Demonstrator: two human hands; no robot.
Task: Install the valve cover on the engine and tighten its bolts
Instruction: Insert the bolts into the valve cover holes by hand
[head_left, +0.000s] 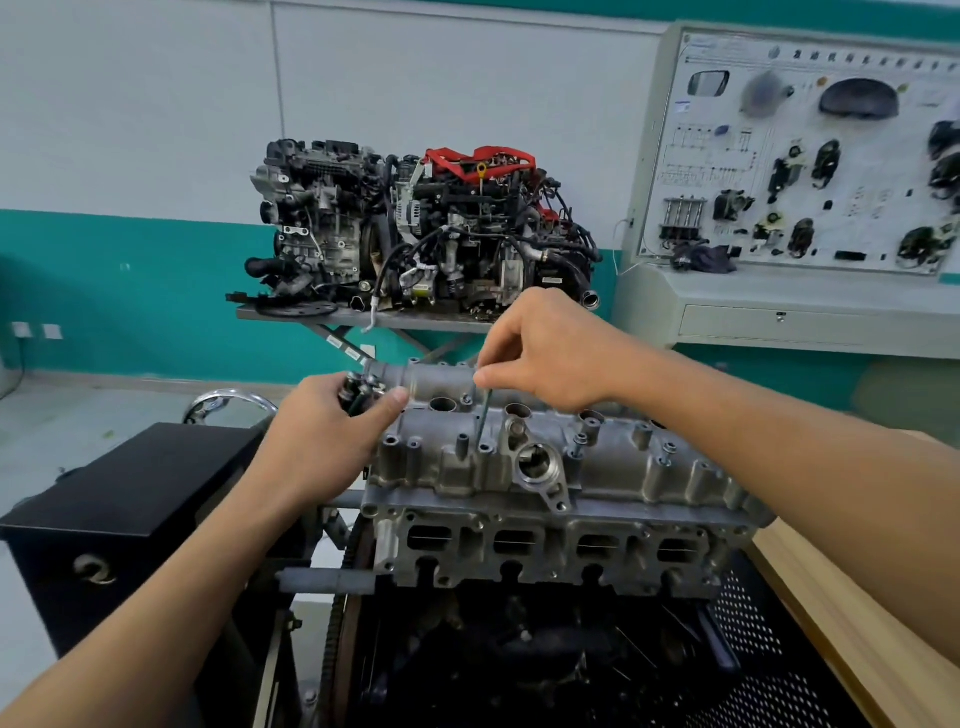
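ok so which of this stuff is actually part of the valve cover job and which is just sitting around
In the job: valve cover, long bolt pinched by the right hand, spare bolts gripped in the left hand, engine below.
Lying about: engines at the back, training board, black case at left.

A grey tabletop (415, 318) at the back carries a grey engine (317, 218) and, just beside it, a red-topped engine (483, 228); a black disc (296, 310) lies at its left end. In front, the task engine (545, 545) sits on a metal stand (322, 582). A black box (130, 493) stands on the floor (78, 415).
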